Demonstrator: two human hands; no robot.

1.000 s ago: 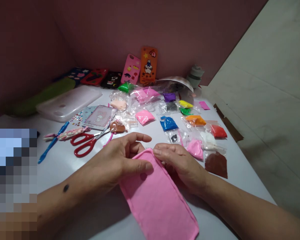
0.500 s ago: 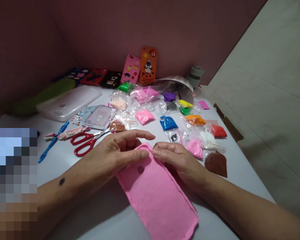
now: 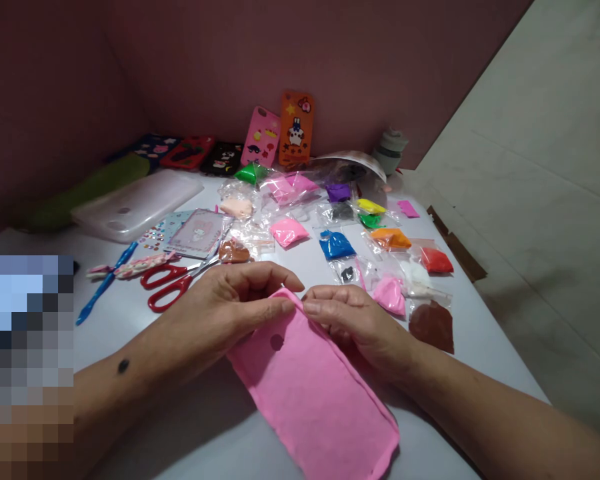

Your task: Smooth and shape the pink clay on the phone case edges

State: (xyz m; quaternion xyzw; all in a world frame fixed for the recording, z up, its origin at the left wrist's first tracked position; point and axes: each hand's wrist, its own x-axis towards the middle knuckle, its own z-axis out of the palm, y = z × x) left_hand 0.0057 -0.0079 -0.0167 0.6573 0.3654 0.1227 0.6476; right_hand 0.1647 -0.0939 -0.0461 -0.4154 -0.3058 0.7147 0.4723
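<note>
A pink clay-covered phone case (image 3: 325,393) is tilted in front of me, with a round hole near its upper end and a raised rim along its right side. My left hand (image 3: 245,300) grips the top edge, thumb on the pink face and fingers behind it. Close beside it, my right hand (image 3: 355,320) pinches the upper right edge between thumb and fingers. Red-handled scissors (image 3: 170,287) lie just beyond my left wrist. A bag of pink clay (image 3: 390,295) is near my right hand.
Several bags of coloured clay, such as the blue one (image 3: 337,245), spread over the white table (image 3: 200,427). Decorated cases, one orange (image 3: 297,128), lean on the back wall. A clear case (image 3: 137,205) and a blue tool (image 3: 107,283) lie left.
The pink case has turned slightly, its upper end shifting left. My left fingers have drawn in a little; my right hand has barely moved.
</note>
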